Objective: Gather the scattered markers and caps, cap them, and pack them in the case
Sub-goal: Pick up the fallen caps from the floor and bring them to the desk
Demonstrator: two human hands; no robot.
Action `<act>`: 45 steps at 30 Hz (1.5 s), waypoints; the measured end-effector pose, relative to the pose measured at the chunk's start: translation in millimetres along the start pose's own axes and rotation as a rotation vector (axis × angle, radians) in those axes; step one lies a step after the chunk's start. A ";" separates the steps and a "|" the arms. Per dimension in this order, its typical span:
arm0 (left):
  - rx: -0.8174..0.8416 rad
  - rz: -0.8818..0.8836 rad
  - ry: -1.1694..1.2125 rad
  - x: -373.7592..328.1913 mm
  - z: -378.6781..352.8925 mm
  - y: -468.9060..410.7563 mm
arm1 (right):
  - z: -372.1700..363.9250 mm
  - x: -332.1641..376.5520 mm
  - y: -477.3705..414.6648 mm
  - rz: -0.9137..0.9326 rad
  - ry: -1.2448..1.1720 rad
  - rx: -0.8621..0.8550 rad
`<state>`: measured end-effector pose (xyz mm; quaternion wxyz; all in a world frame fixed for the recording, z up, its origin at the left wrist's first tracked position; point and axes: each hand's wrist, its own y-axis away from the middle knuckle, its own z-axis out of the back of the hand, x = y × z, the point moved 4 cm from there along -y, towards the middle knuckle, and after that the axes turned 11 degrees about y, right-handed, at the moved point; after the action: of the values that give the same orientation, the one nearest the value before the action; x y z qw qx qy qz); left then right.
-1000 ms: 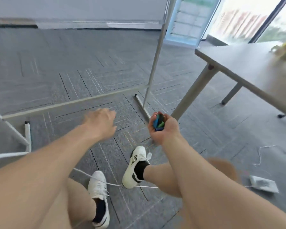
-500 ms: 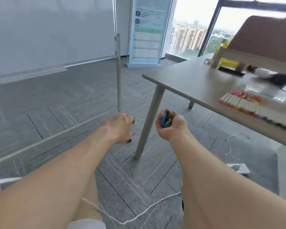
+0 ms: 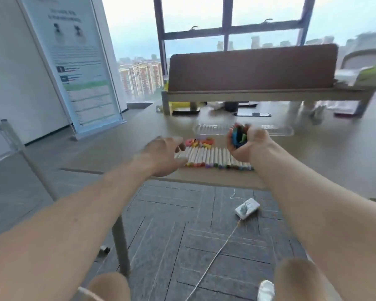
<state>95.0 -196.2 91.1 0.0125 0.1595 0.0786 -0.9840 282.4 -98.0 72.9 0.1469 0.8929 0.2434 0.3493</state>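
The right hand [image 3: 250,146] is clutching a bunch of caps [image 3: 238,136] above the markers [image 3: 213,157]. The left hand [image 3: 161,156] is hovering, fingers loosely spread, over the tabletop [image 3: 313,153].

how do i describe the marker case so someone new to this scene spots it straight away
Start at the table; a row of white markers lies along its near edge. Just beyond that row, partly behind the right hand, lies the case: a long, low tray, the only clear plastic thing there, unlike the pile of coloured caps near it.
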 end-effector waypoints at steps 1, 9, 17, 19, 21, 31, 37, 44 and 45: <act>0.009 -0.039 0.018 -11.5 -3.6 -19.1 | 6.8 20.9 -9.0 0.024 0.007 -0.027; 0.074 -0.184 0.147 -24.6 -48.0 -145.0 | 30.6 93.6 -115.7 0.020 0.237 -0.160; 0.094 -0.212 0.148 10.6 -64.6 -228.1 | 19.3 101.4 -213.4 -0.013 0.727 -0.157; 0.110 -0.224 0.148 15.1 -66.2 -241.8 | 17.2 108.4 -226.9 0.211 1.266 -0.194; 0.123 -0.223 0.158 18.8 -66.3 -250.0 | 5.3 104.5 -230.8 0.478 1.793 -0.132; 0.199 -0.202 0.145 25.4 -59.8 -267.8 | 10.3 73.7 -223.2 0.956 2.476 0.327; 0.213 -0.190 0.177 23.7 -69.8 -274.8 | 8.3 84.0 -222.2 0.962 2.568 0.446; 0.229 -0.166 0.163 9.5 -77.7 -278.8 | 15.0 105.6 -216.1 0.781 2.379 0.512; 0.221 -0.172 0.161 4.7 -79.2 -279.3 | 17.5 110.2 -214.0 0.773 2.351 0.513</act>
<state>101.4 92.1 57.5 -0.0960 0.2310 -0.0158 -0.9681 293.7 139.0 28.8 -0.4458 0.0595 0.0111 0.8931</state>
